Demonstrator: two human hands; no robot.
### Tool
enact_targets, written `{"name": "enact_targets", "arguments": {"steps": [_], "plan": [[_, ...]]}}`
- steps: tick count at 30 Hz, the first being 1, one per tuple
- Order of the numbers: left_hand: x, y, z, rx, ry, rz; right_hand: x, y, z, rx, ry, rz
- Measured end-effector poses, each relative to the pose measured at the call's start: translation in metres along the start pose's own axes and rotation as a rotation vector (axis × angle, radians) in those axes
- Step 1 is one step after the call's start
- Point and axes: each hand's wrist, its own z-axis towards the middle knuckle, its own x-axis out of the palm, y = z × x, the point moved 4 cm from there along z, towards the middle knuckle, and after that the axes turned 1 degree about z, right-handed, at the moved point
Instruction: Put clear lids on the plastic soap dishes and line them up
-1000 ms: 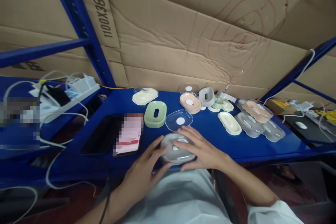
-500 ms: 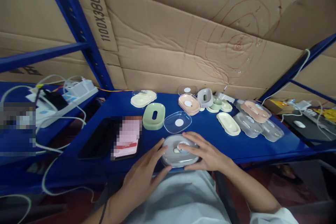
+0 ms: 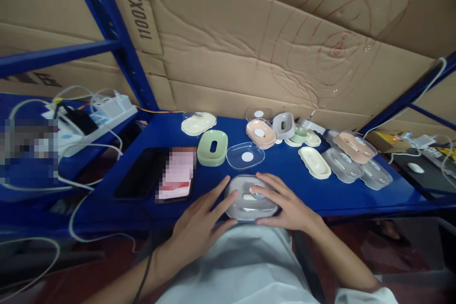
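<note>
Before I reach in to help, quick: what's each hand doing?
Left hand: holding the left end of the clear-lidded gray dish.
Right hand: holding the right end of the same dish.

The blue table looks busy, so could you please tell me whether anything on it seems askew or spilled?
The peach tray at the right end of the table looks askew: it lies slantwise, overlapping the grey trays. No spill is visible.

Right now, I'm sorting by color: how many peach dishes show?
2: one peach dish near the back middle of the blue table, another peach dish overlapping gray dishes at right. More may be hidden.
</note>
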Motion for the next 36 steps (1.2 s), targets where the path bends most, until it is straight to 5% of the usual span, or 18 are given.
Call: {"name": "enact_targets", "arguments": {"steps": [7, 17, 23, 29, 36], "plan": [[-0.002, 0.004, 0.0, -0.06, 0.018, -0.065, 0.01, 0.003, 0.009, 0.017, 0.059, 0.067], [-0.002, 0.006, 0.001, -0.123, 0.032, -0.089, 0.014, -0.006, 0.008, 0.223, 0.124, 0.137], [-0.002, 0.002, 0.002, -0.102, 0.087, -0.063, -0.006, -0.017, -0.013, 0.283, 0.129, 0.109], [0.0, 0.002, 0.001, -0.081, 0.083, -0.056, -0.054, -0.051, -0.059, 0.477, -0.188, -0.163], [0.0, 0.001, 0.002, -0.024, 0.047, -0.044, -0.112, -0.059, -0.111, 0.546, -0.638, -0.455]]}}
